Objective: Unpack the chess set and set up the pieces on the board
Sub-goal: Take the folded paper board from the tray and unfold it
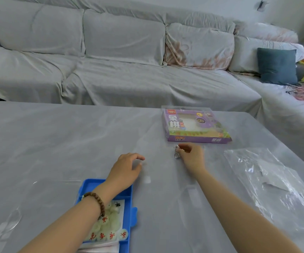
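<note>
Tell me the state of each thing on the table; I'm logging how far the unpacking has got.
purple box: lying flat, face up.
blue tray: open, holding the pieces.
chess pieces: heaped in the tray, none set out.
clear bag: crumpled, lying flat.
left grip: over the table, fingers relaxed, holding nothing.
right grip: fingers curled; contents cannot be told.

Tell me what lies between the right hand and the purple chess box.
Nothing. In the head view, only a narrow strip of bare grey table cover separates the right hand from the purple chess box.
</note>
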The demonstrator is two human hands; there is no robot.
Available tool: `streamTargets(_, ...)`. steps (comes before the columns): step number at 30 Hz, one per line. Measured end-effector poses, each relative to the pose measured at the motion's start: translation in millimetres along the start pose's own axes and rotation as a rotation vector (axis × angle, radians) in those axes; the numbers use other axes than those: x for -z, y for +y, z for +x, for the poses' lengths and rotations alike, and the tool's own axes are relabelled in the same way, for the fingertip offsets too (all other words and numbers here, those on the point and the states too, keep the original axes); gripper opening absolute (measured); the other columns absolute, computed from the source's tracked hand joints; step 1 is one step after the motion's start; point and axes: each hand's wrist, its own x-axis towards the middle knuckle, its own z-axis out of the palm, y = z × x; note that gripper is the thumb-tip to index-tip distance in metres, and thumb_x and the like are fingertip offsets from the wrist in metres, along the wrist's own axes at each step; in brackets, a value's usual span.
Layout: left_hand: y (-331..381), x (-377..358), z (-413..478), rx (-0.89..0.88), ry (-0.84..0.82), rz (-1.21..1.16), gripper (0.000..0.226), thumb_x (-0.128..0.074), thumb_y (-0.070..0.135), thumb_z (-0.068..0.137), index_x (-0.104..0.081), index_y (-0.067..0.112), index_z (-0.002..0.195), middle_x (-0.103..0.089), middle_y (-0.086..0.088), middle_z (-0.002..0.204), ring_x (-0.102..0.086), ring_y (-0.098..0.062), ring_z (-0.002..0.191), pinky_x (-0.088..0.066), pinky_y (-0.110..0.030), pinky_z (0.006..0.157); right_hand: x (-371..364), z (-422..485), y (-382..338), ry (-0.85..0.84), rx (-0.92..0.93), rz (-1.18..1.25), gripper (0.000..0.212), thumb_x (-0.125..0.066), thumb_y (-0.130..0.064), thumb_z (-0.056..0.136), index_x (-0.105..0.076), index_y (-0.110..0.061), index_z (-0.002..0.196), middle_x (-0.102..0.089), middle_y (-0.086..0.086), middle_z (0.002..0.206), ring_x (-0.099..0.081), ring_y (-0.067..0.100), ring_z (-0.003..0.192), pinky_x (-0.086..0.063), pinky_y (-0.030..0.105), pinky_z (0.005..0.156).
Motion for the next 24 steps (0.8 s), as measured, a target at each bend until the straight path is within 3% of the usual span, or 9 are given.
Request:
streamTargets(5,-7.9,1.6,9.7,0.000,0.013,0.028,0.023,-0.046,0.024,0.095,-0.056,0.034,0.114,-0.047,0.016,0.117,-0.037,-0.006,0.124,-0.034,-0.027,0.101,-4.0,6.6,24.9,0.009,0.047,-0.044,0.015,-0.071,-0.029,0.080,-0.075,-0.022,0.092,-0.072,-0.009,0.090,-0.064,0.007,0.089,-0.046,0.022,0.081)
streamTargets(10,-9.2,18.1,7.7,-0.013,0.050,0.041,0.024,-0.046,0.022,0.096,-0.058,0.029,0.115,-0.049,0.012,0.123,-0.035,-0.007,0.126,-0.029,-0.023,0.100,6.6,2.5,16.2,-0.042,0.022,-0.031,0.024,-0.069,-0.020,0.083,-0.069,-0.018,0.106,-0.066,-0.003,0.098,-0.060,0.012,0.095,-0.039,0.020,0.082)
streamTargets(13,-17.4,35.7,-5.4,-0.009,0.079,0.047,0.023,-0.047,0.022,0.095,-0.058,0.030,0.114,-0.051,0.012,0.123,-0.037,-0.009,0.126,-0.029,-0.025,0.102,4.2,-15.7,-6.3,-0.062,0.047,0.046,0.020,-0.065,-0.013,0.084,-0.068,-0.021,0.102,-0.067,0.000,0.093,-0.062,0.010,0.085,-0.040,0.016,0.075)
streamTargets(15,-25.8,48.1,-18.8,0.015,0.100,0.059,0.023,-0.047,0.020,0.095,-0.058,0.029,0.113,-0.053,0.010,0.124,-0.039,-0.011,0.125,-0.031,-0.027,0.103,-5.3,-37.5,-26.5,-0.117,0.116,0.067,0.019,-0.062,-0.013,0.086,-0.068,-0.024,0.100,-0.065,-0.004,0.094,-0.059,0.009,0.089,-0.039,0.018,0.077)
streamTargets(19,-46.7,68.1,-56.4,0.049,0.154,0.057,0.027,-0.046,0.021,0.096,-0.054,0.026,0.122,-0.051,0.006,0.130,-0.039,-0.012,0.126,-0.029,-0.024,0.101,-38.0,-91.7,-66.7,-0.384,0.268,0.024,0.017,-0.060,-0.014,0.088,-0.069,-0.025,0.099,-0.066,-0.014,0.098,-0.060,0.006,0.092,-0.043,0.014,0.076)
streamTargets(22,-61.6,71.0,-87.1,0.068,0.186,0.051,0.035,-0.041,0.027,0.098,-0.046,0.024,0.133,-0.047,0.003,0.137,-0.037,-0.012,0.129,-0.029,-0.028,0.106,-66.7,-124.5,-85.6,-0.673,0.280,-0.074,0.019,-0.057,-0.018,0.092,-0.070,-0.015,0.105,-0.069,-0.005,0.102,-0.063,0.009,0.095,-0.048,0.016,0.085)
streamTargets(24,-68.8,68.0,-103.7,0.069,0.199,0.099,0.040,-0.035,0.030,0.100,-0.040,0.023,0.138,-0.040,0.004,0.144,-0.029,-0.013,0.136,-0.023,-0.030,0.111,-83.3,-139.6,-93.3,-0.796,0.278,-0.147,0.026,-0.051,-0.024,0.095,-0.068,-0.010,0.109,-0.069,0.005,0.109,-0.062,0.017,0.102,-0.048,0.026,0.091)
